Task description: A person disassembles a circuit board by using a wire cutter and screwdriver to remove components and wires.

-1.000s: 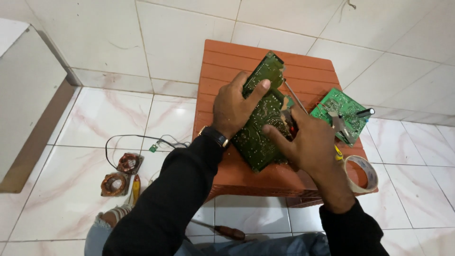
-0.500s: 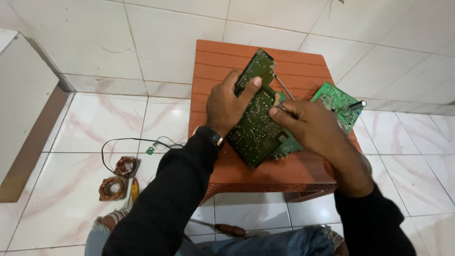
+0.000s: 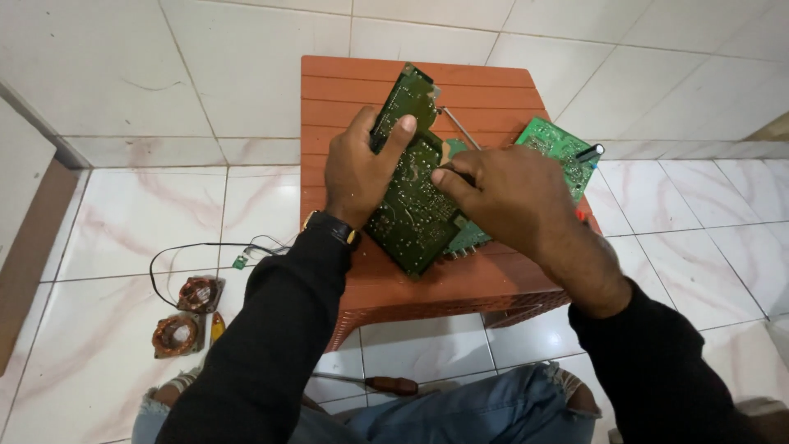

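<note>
A long dark green circuit board (image 3: 409, 187) lies tilted over an orange plastic stool (image 3: 345, 90), solder side up. My left hand (image 3: 359, 167) grips its left edge, thumb across the upper part. My right hand (image 3: 507, 196) holds a screwdriver (image 3: 457, 131) whose metal shaft points up and left, its tip near the board's upper right edge. A second, lighter green circuit board (image 3: 559, 150) lies on the stool's right side, partly hidden behind my right hand.
Two copper wire coils (image 3: 187, 314) and a black cable (image 3: 205, 248) with a small green piece lie on the tiled floor at left. Another screwdriver with a dark red handle (image 3: 386, 384) rests on the floor by my knees. A tiled wall rises behind the stool.
My right hand has shifted up along the board with the screwdriver and now covers more of the lighter board. The view has moved, so the tape roll at right is out of sight.
</note>
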